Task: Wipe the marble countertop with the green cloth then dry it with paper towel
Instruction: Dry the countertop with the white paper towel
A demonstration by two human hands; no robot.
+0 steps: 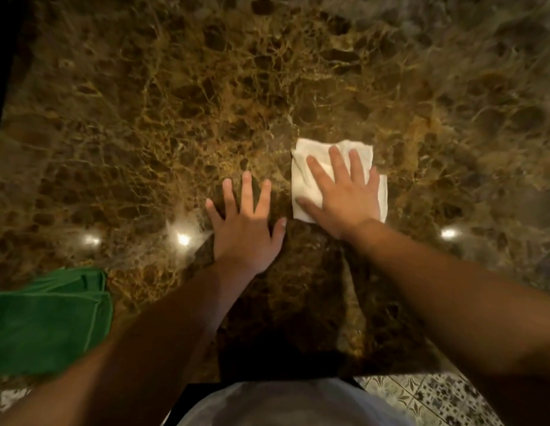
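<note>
A brown veined marble countertop fills the view. My right hand lies flat with spread fingers on a folded white paper towel and presses it onto the marble just right of centre. My left hand rests flat on the bare marble beside it, fingers spread, holding nothing. The folded green cloth lies at the near left corner of the countertop, apart from both hands.
The countertop's near edge runs below my forearms, with patterned floor tiles beyond it. A dark edge borders the counter on the left. Ceiling lights reflect as bright spots on the marble.
</note>
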